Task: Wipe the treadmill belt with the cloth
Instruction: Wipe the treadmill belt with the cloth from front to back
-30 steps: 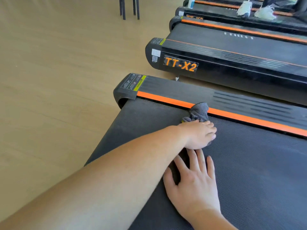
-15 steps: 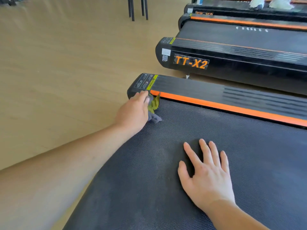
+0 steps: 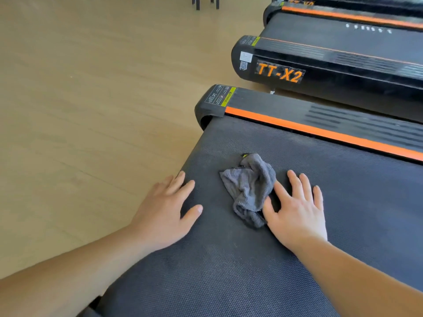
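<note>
Closest to me, both forearms reach out over the treadmill belt [image 3: 229, 275], and both hands lie flat on it with fingers straight and spread, holding nothing. The left hand [image 3: 164, 213] sits at the belt's left edge, its outer fingers over the rim above the floor [image 3: 80, 122]. The right hand [image 3: 297, 213] rests nearer the middle. Between them the grey cloth [image 3: 249, 188] lies crumpled on the belt. It is loose, well apart from the left hand and right up against the thumb side of the right; whether it is pinned there I cannot tell.

So the wiping looks paused, I'd say, with the cloth set down. The next move calls for one hand to gather the cloth, flatten it under the palm and sweep it across the belt, where faint pale patches show.

Beyond the cloth runs the side rail [image 3: 286, 106] with its orange stripe. Further off stands another treadmill [image 3: 332, 76] marked TT-X2.
</note>
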Demonstrator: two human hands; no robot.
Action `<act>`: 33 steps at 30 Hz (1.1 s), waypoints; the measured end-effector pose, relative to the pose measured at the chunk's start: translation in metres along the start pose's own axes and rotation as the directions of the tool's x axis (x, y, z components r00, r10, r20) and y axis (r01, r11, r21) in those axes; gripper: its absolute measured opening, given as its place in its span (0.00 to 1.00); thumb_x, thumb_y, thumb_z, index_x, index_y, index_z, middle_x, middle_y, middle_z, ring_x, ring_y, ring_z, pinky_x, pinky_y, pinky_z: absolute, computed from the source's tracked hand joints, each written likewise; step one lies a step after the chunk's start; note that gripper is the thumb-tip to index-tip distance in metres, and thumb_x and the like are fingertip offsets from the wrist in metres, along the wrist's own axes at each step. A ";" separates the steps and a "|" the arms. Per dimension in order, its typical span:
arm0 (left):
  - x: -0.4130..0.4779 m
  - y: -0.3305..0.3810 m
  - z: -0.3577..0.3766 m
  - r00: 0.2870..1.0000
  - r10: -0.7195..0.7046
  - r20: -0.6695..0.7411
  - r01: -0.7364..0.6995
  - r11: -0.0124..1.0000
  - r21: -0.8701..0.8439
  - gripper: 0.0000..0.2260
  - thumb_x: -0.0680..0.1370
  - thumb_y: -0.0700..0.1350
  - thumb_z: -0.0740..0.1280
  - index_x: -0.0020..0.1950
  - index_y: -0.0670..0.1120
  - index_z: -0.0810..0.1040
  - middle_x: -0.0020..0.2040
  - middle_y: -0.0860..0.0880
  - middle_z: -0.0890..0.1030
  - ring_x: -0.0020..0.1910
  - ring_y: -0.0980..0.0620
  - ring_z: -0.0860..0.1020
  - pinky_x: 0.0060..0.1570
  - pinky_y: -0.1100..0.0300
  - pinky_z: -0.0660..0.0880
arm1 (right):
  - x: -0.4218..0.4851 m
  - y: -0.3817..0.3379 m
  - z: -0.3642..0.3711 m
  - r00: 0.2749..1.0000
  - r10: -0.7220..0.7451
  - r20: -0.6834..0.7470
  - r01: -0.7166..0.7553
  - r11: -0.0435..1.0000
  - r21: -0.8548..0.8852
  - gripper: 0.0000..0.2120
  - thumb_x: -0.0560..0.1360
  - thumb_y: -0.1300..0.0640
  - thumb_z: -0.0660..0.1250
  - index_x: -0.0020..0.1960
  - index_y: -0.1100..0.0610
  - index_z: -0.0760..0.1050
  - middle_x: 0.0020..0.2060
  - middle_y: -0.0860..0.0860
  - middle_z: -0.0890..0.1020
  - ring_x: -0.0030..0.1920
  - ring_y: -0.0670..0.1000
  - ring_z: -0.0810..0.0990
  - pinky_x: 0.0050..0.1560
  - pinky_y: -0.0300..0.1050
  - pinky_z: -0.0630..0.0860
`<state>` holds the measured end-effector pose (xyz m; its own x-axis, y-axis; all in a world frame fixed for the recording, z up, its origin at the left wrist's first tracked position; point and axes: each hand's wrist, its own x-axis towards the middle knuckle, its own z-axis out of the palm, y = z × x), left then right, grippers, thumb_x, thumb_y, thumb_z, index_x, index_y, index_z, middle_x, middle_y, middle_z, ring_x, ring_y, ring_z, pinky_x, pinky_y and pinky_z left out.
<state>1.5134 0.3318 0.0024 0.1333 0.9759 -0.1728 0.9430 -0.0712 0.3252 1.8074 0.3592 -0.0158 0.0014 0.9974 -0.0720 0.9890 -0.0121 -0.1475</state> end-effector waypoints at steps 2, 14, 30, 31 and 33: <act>-0.008 0.000 0.018 1.000 -0.028 0.007 0.028 1.000 -0.009 0.31 0.83 0.67 0.49 0.84 0.56 0.51 0.85 0.55 0.44 0.83 0.51 0.46 0.81 0.52 0.53 | -0.002 0.001 0.001 1.000 0.003 0.000 -0.003 1.000 -0.009 0.28 0.81 0.33 0.45 0.81 0.35 0.52 0.84 0.50 0.51 0.83 0.54 0.41 0.82 0.58 0.40; -0.002 -0.005 0.032 0.997 -0.041 -0.067 0.037 0.997 -0.063 0.36 0.77 0.69 0.42 0.84 0.59 0.48 0.84 0.58 0.42 0.83 0.53 0.45 0.79 0.50 0.59 | -0.013 -0.008 -0.016 0.983 0.037 -0.180 0.042 0.909 0.415 0.33 0.80 0.35 0.51 0.83 0.43 0.56 0.84 0.47 0.52 0.83 0.46 0.43 0.83 0.57 0.42; -0.001 -0.008 0.038 0.995 -0.023 -0.101 0.021 1.000 -0.019 0.34 0.77 0.68 0.39 0.83 0.61 0.41 0.83 0.58 0.37 0.82 0.55 0.41 0.80 0.53 0.55 | 0.152 -0.064 0.002 0.992 0.114 0.054 -0.117 0.992 0.041 0.27 0.86 0.47 0.41 0.83 0.52 0.53 0.84 0.51 0.50 0.83 0.54 0.45 0.81 0.60 0.43; -0.002 -0.009 0.038 0.995 -0.024 -0.097 0.022 0.999 -0.024 0.34 0.77 0.68 0.40 0.83 0.61 0.41 0.83 0.59 0.36 0.82 0.55 0.40 0.80 0.53 0.54 | 0.150 -0.081 0.006 0.997 0.071 0.028 -0.072 0.996 0.057 0.27 0.86 0.48 0.42 0.83 0.54 0.54 0.84 0.52 0.51 0.83 0.55 0.47 0.81 0.60 0.45; -0.002 -0.011 0.038 0.995 -0.022 -0.093 0.020 1.000 -0.023 0.34 0.78 0.68 0.41 0.83 0.60 0.41 0.83 0.59 0.36 0.82 0.55 0.40 0.80 0.53 0.54 | 0.131 -0.114 0.014 0.974 -0.224 0.021 0.223 0.973 0.054 0.26 0.87 0.49 0.44 0.82 0.56 0.56 0.83 0.53 0.53 0.83 0.53 0.49 0.81 0.56 0.46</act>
<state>1.5142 0.3233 -0.0358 0.0833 0.9922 -0.0928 0.9381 -0.0467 0.3431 1.6926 0.4899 -0.0222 -0.2233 0.9730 -0.0579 0.9550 0.2065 -0.2129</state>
